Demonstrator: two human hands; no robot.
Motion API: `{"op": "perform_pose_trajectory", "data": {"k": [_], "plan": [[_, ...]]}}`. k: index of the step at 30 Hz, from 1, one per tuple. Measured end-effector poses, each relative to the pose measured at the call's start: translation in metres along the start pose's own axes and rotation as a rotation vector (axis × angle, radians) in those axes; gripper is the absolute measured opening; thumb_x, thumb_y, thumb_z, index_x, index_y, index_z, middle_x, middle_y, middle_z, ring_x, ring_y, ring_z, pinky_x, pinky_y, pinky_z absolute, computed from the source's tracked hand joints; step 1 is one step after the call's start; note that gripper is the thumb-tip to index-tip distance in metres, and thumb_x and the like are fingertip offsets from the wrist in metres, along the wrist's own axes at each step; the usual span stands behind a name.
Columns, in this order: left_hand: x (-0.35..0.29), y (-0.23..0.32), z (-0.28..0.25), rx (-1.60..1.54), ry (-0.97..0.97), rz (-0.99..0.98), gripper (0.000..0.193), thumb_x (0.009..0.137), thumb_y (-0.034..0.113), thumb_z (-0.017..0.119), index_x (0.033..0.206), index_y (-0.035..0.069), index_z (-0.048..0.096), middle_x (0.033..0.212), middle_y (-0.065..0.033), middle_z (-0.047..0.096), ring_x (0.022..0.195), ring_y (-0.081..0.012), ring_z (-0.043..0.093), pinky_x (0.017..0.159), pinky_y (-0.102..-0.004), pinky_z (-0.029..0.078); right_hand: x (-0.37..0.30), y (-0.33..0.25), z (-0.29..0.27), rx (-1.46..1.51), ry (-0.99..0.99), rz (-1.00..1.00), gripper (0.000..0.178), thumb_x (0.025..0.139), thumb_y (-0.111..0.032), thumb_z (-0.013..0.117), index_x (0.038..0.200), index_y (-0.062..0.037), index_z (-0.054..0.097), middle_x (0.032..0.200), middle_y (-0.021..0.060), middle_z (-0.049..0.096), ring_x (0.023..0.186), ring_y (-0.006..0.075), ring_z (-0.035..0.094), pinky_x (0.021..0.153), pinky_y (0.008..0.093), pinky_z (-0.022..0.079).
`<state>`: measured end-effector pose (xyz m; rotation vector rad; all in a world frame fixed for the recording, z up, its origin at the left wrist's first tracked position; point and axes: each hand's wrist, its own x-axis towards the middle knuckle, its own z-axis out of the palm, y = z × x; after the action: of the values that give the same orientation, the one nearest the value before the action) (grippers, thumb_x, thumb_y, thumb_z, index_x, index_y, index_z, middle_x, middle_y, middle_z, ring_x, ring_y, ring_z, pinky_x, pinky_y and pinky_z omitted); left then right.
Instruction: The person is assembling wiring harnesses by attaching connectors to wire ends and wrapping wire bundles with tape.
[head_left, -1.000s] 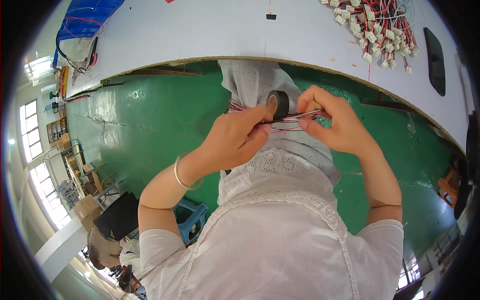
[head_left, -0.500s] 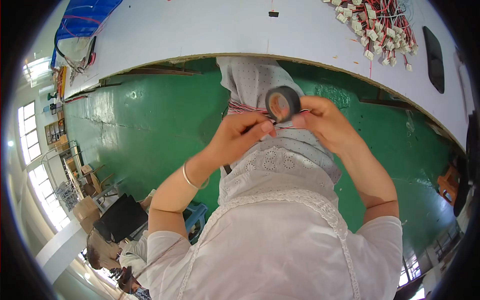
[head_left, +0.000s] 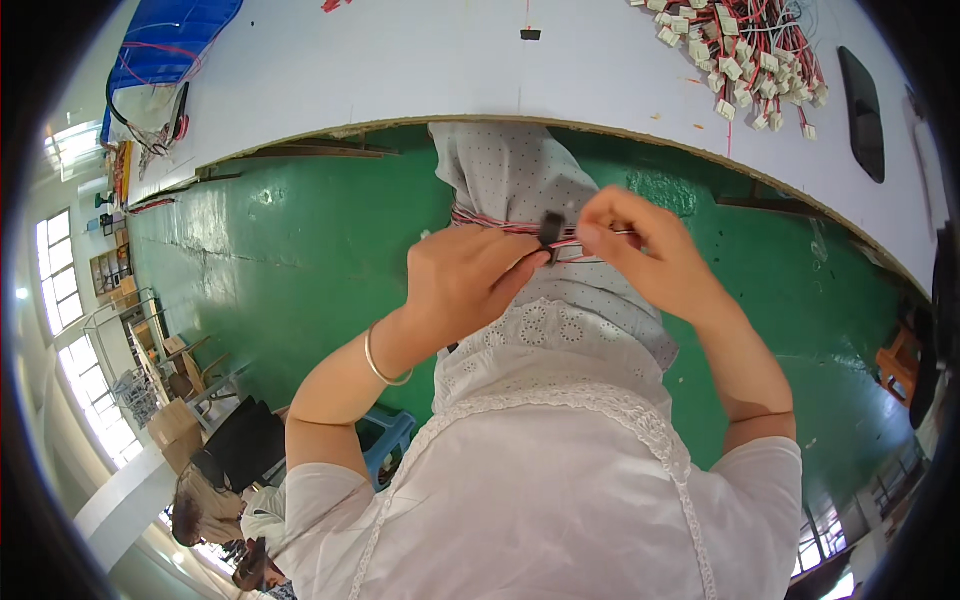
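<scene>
A bundle of thin red, black and white wires (head_left: 490, 222) lies across my lap, over a pale dotted cloth (head_left: 510, 165). My left hand (head_left: 465, 275) is closed on the wires, thumb and forefinger pinched together. Just beyond its fingertips a short black piece of tape (head_left: 552, 228) stands up from the wires, slightly blurred. My right hand (head_left: 645, 250) is close by on the right, its thumb and fingers curled together beside the tape. Wires run behind those fingers, and whatever they grip is hidden. The tape roll cannot be made out.
A white worktable (head_left: 400, 70) curves across the front. On it are a heap of wires with white connectors (head_left: 740, 65), a dark flat object (head_left: 862, 115) and a blue bin (head_left: 170, 45). A blue stool (head_left: 388, 440) stands left; people sit behind it.
The black tape roll between my hands has gone from sight, and a short black piece shows at the wires instead. My left hand has turned knuckles up; the right fingers have curled in.
</scene>
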<state>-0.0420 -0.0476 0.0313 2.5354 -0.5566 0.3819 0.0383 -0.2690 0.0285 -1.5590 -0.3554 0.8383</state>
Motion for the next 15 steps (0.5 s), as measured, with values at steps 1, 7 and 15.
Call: {"op": "perform_pose_trajectory", "data": {"k": [1,7,15], "plan": [[0.004,0.002,0.002,-0.002,-0.008,0.006,0.012,0.085,0.017,0.073,0.091,0.008,0.069,0.066,0.0031,0.054,0.054,-0.0091,0.045,0.047,-0.0224,0.039,0.004,0.003,0.001,0.007,0.007,0.0,0.025,0.089,-0.029,0.07,0.1,-0.007,0.069,0.078,-0.0013,0.057,0.069,0.0061,0.046,0.061,0.0229,0.034],[0.008,0.004,0.005,0.449,-0.025,0.237,0.01,0.082,0.016,0.073,0.085,0.01,0.066,0.067,0.0036,0.042,0.056,-0.0078,0.045,0.047,-0.0225,0.038,0.031,0.01,0.004,-0.267,0.009,0.161,0.032,0.085,-0.036,0.077,0.081,-0.0054,0.069,0.053,-0.0055,0.045,0.052,0.0032,0.036,0.049,0.0239,0.028],[0.005,0.004,0.005,0.5,0.005,0.421,0.01,0.082,0.017,0.074,0.085,0.01,0.067,0.066,0.0038,0.04,0.054,-0.0072,0.043,0.045,-0.0223,0.035,0.04,0.046,0.004,-0.142,-0.141,0.272,0.041,0.08,-0.045,0.079,0.085,-0.0045,0.075,0.073,0.0023,0.066,0.064,0.0073,0.054,0.058,0.0269,0.043]]}}
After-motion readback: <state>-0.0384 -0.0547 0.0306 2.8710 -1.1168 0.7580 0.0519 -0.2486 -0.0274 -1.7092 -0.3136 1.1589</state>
